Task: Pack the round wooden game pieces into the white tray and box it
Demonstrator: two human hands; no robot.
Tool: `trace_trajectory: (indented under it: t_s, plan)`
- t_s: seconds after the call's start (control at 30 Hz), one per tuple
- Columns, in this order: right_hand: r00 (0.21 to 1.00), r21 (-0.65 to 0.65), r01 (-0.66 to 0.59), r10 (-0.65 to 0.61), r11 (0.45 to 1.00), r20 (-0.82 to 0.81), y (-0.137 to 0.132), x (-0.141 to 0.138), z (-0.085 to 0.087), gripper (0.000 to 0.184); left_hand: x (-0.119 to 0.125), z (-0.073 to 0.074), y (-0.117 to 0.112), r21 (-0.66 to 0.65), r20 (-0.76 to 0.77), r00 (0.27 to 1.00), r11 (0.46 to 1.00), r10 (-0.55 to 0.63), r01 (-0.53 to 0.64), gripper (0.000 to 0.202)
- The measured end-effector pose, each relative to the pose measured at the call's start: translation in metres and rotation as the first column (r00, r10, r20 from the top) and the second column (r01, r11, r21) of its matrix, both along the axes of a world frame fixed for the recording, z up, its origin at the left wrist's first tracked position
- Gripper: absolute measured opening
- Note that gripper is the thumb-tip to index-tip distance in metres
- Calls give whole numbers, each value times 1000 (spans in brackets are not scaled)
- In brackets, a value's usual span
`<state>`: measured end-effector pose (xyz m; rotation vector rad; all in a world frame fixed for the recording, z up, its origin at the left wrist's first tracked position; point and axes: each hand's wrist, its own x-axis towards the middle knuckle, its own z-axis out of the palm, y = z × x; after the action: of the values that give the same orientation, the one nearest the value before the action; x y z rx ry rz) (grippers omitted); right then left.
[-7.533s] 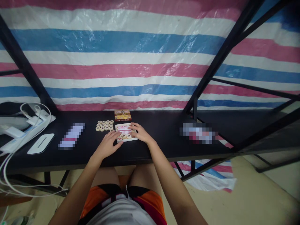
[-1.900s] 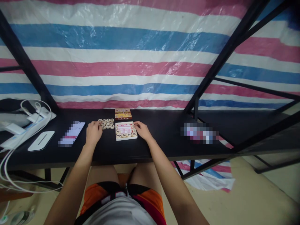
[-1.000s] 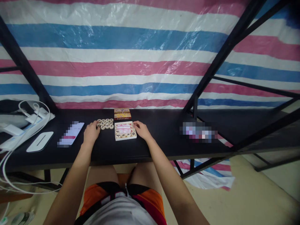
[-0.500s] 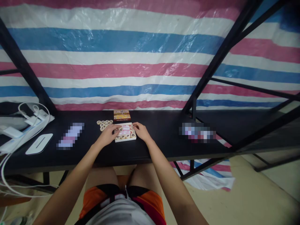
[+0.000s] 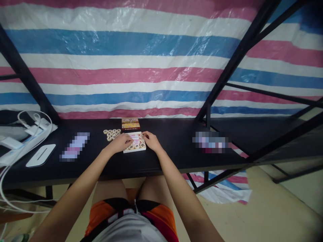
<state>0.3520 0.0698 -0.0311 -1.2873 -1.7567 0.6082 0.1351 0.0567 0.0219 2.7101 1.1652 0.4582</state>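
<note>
A shallow white box [image 5: 134,150] of round Chinese chess pieces [image 5: 137,146] sits on the black table in front of me. A sheet with pink print [image 5: 136,138] covers its middle. My left hand [image 5: 120,142] lies over the box's left side, its fingers bent together and reaching in; what is under the fingertips is hidden. At the right rim my right hand [image 5: 151,141] has thumb and fingers closed on the box's edge. Several loose chess pieces [image 5: 111,132] stand grouped on the table just beyond my left hand. Behind the white box is a brown and yellow printed box lid [image 5: 130,123].
On the left are a blurred-out phone-like object [image 5: 75,145], a white flat device [image 5: 40,155] and a power strip with white cables [image 5: 37,129]. Another pixelated item [image 5: 210,141] lies at the right. Black metal posts [image 5: 227,72] frame the table [image 5: 171,158] before a striped plastic sheet [image 5: 136,60].
My left hand has moved a little right and down over the white box, and its fingers have drawn together. My right hand stays at the box's right edge.
</note>
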Motion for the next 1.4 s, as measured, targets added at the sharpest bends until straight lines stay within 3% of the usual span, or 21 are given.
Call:
trace_trajectory:
  t_s: [0.2,0.33,0.47,0.53,0.6,0.9,1.27,1.4]
  plan:
    - [1000,-6,-4,4,1000,-10,0,0,0,19,-3,2,-5,-12,87,993,997,76,-75,33]
    - [1000,-12,-3,3,1000,-7,-1,0,1,20,-27,3,-3,58,131,968,973,214,-223,34]
    - [1000,-19,-6,6,1000,-8,-3,0,3,21,-61,-6,2,171,79,870,854,486,-492,32]
    - [1000,-20,-5,5,1000,-9,-4,0,4,21,-73,-11,3,165,64,803,787,592,-594,33]
    - [1000,-21,0,0,1000,-6,-4,0,4,21,-77,-14,4,125,42,766,757,641,-641,32]
    - [1000,-15,-7,7,1000,-20,-3,0,2,20,-73,-13,-7,41,27,778,777,628,-628,28]
    - [1000,-18,0,0,1000,-4,-4,-1,3,21,-74,-12,-15,85,-26,814,812,581,-577,20]
    - [1000,-15,-1,1,1000,-7,-3,-1,2,20,-72,-10,-15,82,0,802,800,597,-595,19]
